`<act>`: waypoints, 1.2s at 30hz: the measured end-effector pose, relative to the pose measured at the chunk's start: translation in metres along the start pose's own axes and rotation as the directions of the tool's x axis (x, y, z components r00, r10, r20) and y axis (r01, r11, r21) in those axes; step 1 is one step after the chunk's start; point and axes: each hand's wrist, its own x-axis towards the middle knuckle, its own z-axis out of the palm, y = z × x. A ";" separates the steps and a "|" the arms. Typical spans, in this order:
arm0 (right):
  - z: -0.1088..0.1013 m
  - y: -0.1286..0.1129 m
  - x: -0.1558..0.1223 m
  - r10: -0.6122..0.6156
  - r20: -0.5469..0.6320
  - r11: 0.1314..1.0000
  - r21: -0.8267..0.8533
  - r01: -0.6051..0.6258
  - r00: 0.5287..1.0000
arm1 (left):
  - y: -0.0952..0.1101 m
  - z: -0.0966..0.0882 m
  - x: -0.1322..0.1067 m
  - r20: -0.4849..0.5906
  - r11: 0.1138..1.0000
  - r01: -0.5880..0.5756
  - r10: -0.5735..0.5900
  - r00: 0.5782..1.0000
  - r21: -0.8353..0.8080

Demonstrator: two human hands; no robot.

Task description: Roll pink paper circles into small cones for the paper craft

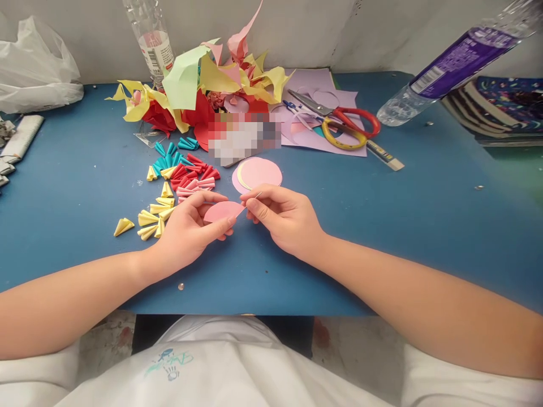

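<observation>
My left hand [189,229] is closed on a folded pink paper circle [221,210], thumb on top and fingers underneath, just above the blue table [76,169]. My right hand [282,217] pinches a thin needle-like pin [251,202] whose lower end meets the right edge of the pink piece. Directly behind the hands lies a small stack of pink and yellow paper circles [258,172]. To the left of my left hand lie several small rolled paper cones in yellow [149,217], red [190,169] and teal [169,152].
A heap of coloured paper scraps [212,79] sits at the back centre, by a clear bottle [150,39]. Red-and-yellow-handled scissors [343,118] rest on lilac paper, a ruler [385,155] beside them. A purple-labelled bottle [449,68], stacked books [500,110], a white bag [34,68].
</observation>
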 end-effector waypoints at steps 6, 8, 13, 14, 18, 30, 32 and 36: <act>0.000 0.001 -0.002 0.043 0.053 0.996 0.073 -0.047 0.998 | 0.004 0.000 -0.003 0.002 0.998 0.055 -0.055 0.998 -0.016; 0.000 0.001 -0.001 0.073 0.068 0.991 0.104 -0.080 0.995 | 0.004 0.000 -0.003 0.000 0.998 0.053 -0.053 0.999 -0.016; 0.002 -0.001 0.002 0.147 0.038 0.979 0.136 -0.151 0.988 | 0.004 -0.002 -0.003 -0.005 0.999 0.041 -0.041 0.999 0.022; 0.002 -0.001 0.002 0.149 0.028 0.978 0.141 -0.152 0.988 | 0.004 -0.003 -0.003 -0.001 0.999 0.033 -0.033 0.999 0.027; 0.003 -0.001 0.002 0.135 0.013 0.975 0.174 -0.136 0.991 | 0.005 -0.003 -0.003 -0.009 1.000 0.011 -0.010 1.000 0.026; 0.000 0.002 0.003 0.141 0.065 0.939 0.308 -0.154 0.988 | 0.008 -0.004 -0.002 -0.019 0.995 0.068 -0.067 0.998 0.076; 0.000 0.002 0.004 0.143 0.064 0.939 0.307 -0.156 0.988 | 0.011 -0.004 -0.002 -0.007 0.991 0.084 -0.084 0.996 0.103; -0.001 0.002 0.004 0.158 0.070 0.944 0.284 -0.171 0.985 | 0.016 -0.004 -0.001 0.019 0.988 0.091 -0.094 0.995 0.123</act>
